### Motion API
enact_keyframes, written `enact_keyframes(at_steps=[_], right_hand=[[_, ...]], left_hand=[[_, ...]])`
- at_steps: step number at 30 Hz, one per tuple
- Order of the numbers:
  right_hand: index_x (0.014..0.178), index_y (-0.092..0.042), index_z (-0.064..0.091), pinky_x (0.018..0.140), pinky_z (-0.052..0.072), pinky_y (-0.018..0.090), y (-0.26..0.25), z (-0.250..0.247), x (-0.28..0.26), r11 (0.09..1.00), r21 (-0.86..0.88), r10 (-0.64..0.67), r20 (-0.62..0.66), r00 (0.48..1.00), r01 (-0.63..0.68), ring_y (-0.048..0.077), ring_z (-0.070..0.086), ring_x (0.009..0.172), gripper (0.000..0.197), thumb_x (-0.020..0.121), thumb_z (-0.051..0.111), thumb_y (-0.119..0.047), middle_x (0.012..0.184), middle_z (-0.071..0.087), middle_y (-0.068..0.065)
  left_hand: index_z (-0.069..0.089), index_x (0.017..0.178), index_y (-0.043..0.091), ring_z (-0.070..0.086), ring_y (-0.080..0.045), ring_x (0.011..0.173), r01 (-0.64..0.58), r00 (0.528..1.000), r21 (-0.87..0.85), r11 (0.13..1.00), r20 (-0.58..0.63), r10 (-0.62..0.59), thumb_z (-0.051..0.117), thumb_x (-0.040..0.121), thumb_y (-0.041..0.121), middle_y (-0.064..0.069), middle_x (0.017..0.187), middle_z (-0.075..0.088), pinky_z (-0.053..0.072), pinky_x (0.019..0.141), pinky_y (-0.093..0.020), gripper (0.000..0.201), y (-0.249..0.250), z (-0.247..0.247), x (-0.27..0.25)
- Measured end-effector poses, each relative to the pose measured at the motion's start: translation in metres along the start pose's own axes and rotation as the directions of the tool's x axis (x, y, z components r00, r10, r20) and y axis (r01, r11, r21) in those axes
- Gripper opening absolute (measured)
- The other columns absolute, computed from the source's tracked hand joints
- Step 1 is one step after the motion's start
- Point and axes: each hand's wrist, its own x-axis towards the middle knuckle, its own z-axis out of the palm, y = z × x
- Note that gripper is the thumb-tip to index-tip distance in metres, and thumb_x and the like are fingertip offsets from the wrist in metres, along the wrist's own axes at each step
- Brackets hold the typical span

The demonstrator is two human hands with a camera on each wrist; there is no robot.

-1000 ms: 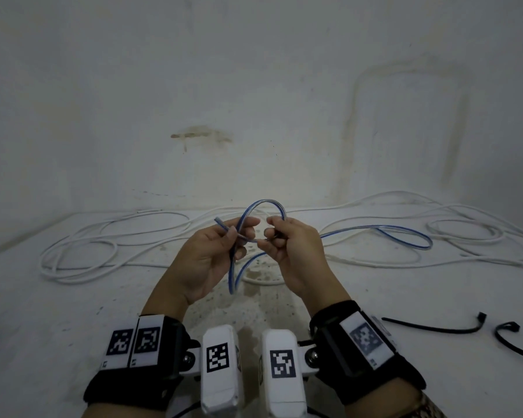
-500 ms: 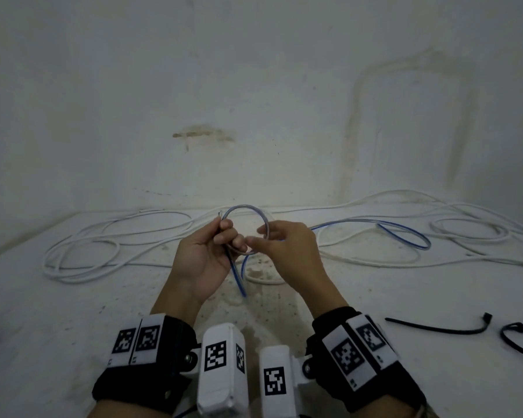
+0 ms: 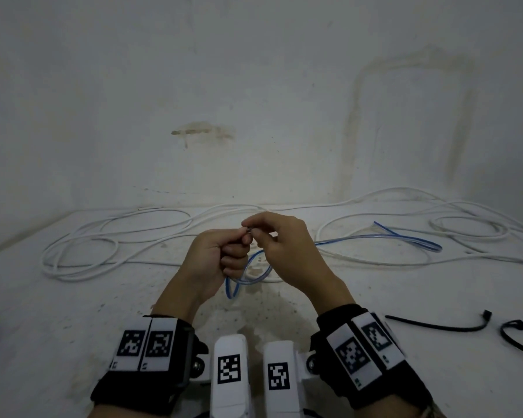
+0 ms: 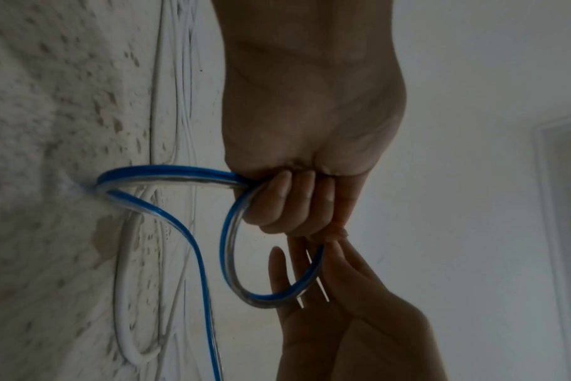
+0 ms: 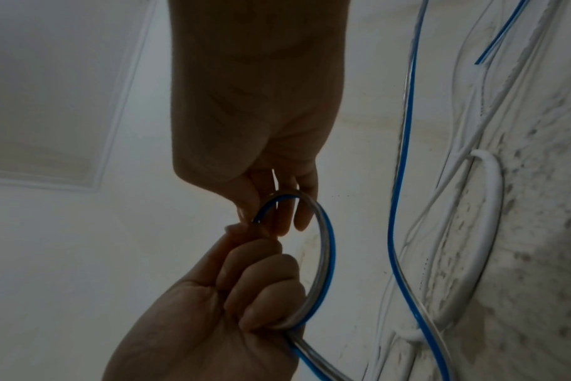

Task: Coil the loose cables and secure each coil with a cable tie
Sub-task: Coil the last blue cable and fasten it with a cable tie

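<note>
The blue cable [image 3: 375, 238] is held up above the table [image 3: 73, 312] between both hands, at about 12 o'clock from the wrist bands. The left hand [image 3: 215, 260] is a closed fist around it: the curled fingers [image 4: 287, 203] clamp a small loop against the palm, and the thumb and forefinger pinch the cable end at the top. The right hand [image 3: 284, 251] meets it there, thumb and forefinger pinching the same end, its other fingers [image 5: 302, 214] loosely bent.

Both forearms reach forward side by side, the hands touching at the fingertips, with the right hand slightly higher.

The head view shows the rest of the blue cable trailing off toward 3 o'clock along the table, over the white cable [image 3: 109, 251] that sprawls in loose loops from 9 to 3 o'clock, and two black cable ties [image 3: 435, 327] lying at 4 o'clock. The wrist views alone show the loop [image 4: 232, 247] curving from the left fist round to the pinched end.
</note>
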Motion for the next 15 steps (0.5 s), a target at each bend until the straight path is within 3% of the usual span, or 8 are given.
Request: enact_keyframes(at_steps=[3,8,11,15], right_hand=[[0.092,-0.003,0.069,0.064,0.039,0.003,0.003,-0.001,0.001,0.999,-0.002,0.033,-0.021,0.999,-0.033,-0.014,0.054,0.070,0.018,0.087,0.054,0.005,0.076,0.062,-0.007],[0.084,-0.007,0.071,0.066,0.041,0.004,0.005,-0.007,0.002,0.995,0.055,0.085,-0.047,0.995,-0.083,-0.003,0.058,0.071,0.015,0.084,0.060,0.003,0.073,0.062,-0.012],[0.081,-0.007,0.073,0.068,0.045,0.007,0.006,-0.007,0.002,0.991,0.118,0.071,-0.141,0.987,-0.054,-0.005,0.060,0.069,0.015,0.081,0.063,0.005,0.070,0.064,-0.014],[0.081,-0.007,0.075,0.070,0.051,0.015,0.009,-0.003,0.002,0.986,0.164,0.049,-0.260,0.964,-0.006,-0.001,0.063,0.072,0.016,0.080,0.065,0.006,0.070,0.066,-0.013]], left_hand=[[0.048,0.065,0.009,0.021,-0.006,0.038,0.022,1.000,0.016,1.000,-0.013,-0.022,0.035,0.093,0.019,0.007,0.047,0.026,0.019,0.039,-0.019,0.033,0.000,0.003,-0.001],[0.049,0.067,0.009,0.030,-0.012,0.038,0.037,0.999,0.083,0.996,-0.033,-0.034,0.037,0.095,0.019,0.005,0.045,0.030,0.029,0.040,-0.022,0.032,-0.002,0.007,-0.003],[0.048,0.067,0.007,0.033,-0.013,0.039,0.029,0.999,0.039,0.999,-0.031,-0.028,0.040,0.095,0.022,0.003,0.045,0.033,0.035,0.040,-0.022,0.032,-0.001,0.009,-0.004],[0.047,0.066,0.007,0.039,-0.013,0.038,-0.011,1.000,0.038,0.999,0.006,0.011,0.049,0.081,0.032,0.001,0.044,0.036,0.039,0.041,-0.020,0.030,0.000,0.011,-0.006]])
